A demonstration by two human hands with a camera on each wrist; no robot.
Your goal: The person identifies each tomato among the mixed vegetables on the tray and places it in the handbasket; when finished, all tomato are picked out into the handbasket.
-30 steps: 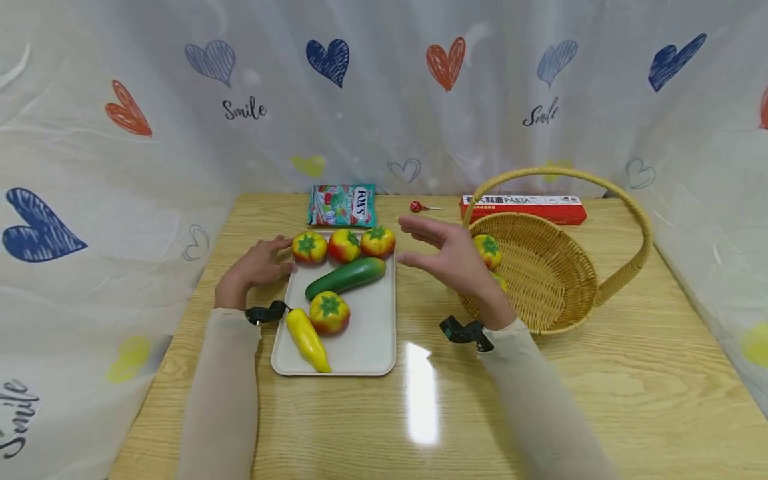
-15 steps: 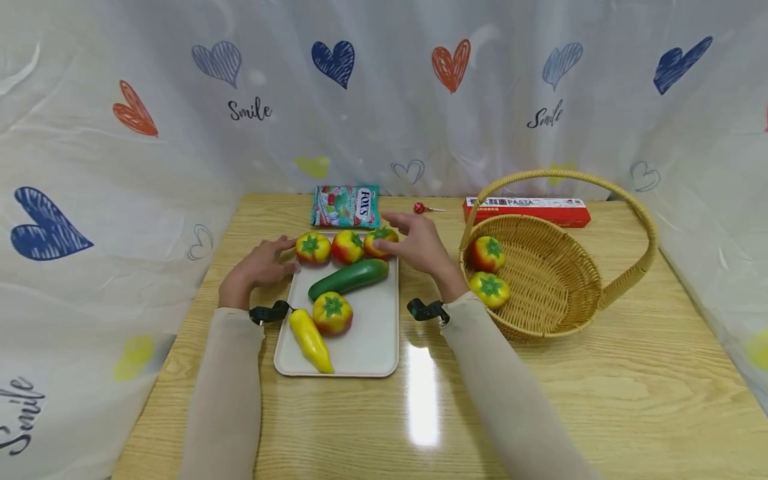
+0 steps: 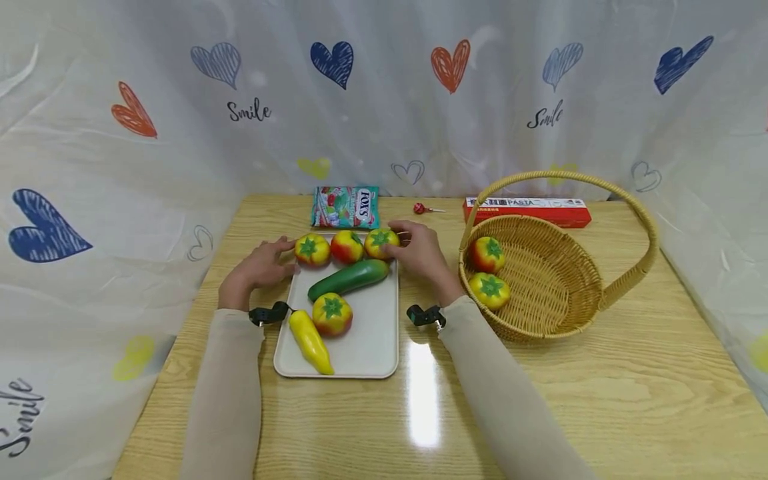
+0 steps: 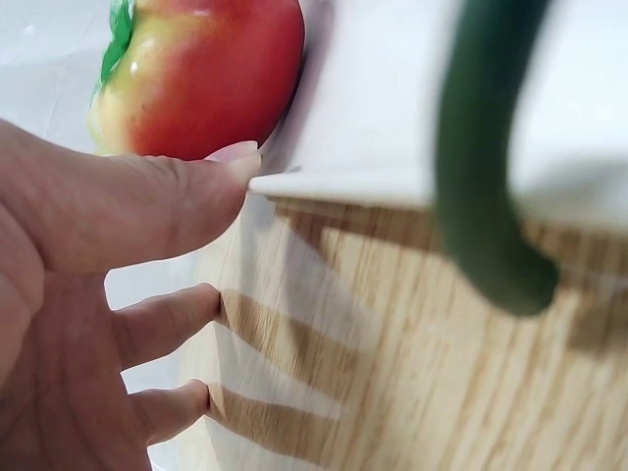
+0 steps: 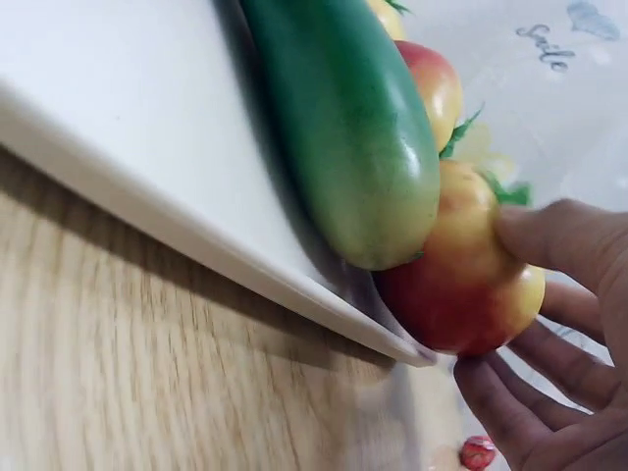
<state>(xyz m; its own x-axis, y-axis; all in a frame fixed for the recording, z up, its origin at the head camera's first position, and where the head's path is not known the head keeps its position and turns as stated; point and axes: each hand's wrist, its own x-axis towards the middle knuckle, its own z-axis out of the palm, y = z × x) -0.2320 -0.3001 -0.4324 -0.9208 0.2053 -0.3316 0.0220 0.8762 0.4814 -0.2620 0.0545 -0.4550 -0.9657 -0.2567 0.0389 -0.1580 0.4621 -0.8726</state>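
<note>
On the white tray (image 3: 366, 340) lie several red-and-yellow tomatoes with green leafy tops, a green cucumber-like vegetable (image 3: 348, 280) and a long yellow pepper (image 3: 311, 341). My right hand (image 3: 421, 252) grips the far-right tomato (image 3: 381, 244); the right wrist view has the thumb on its upper side and fingers against the lower side. At the tray's left edge rests my left hand (image 3: 259, 267), close to the far-left tomato (image 3: 313, 249). Its thumb (image 4: 167, 201) meets the tray rim in the left wrist view, other fingers spread below. A green stem (image 4: 491, 167) crosses that view.
Right of the tray stands a wicker basket (image 3: 540, 280) with a tall handle and two tomatoes (image 3: 489, 290) inside. Behind are a candy bag (image 3: 345, 207), a red lollipop (image 3: 419, 208) and a red pasta box (image 3: 558, 215). A printed curtain (image 3: 384, 93) surrounds the table.
My right hand has come left from beside the basket to the far-right tomato, and its fingers have closed around it. The left hand stays at the tray's edge.
</note>
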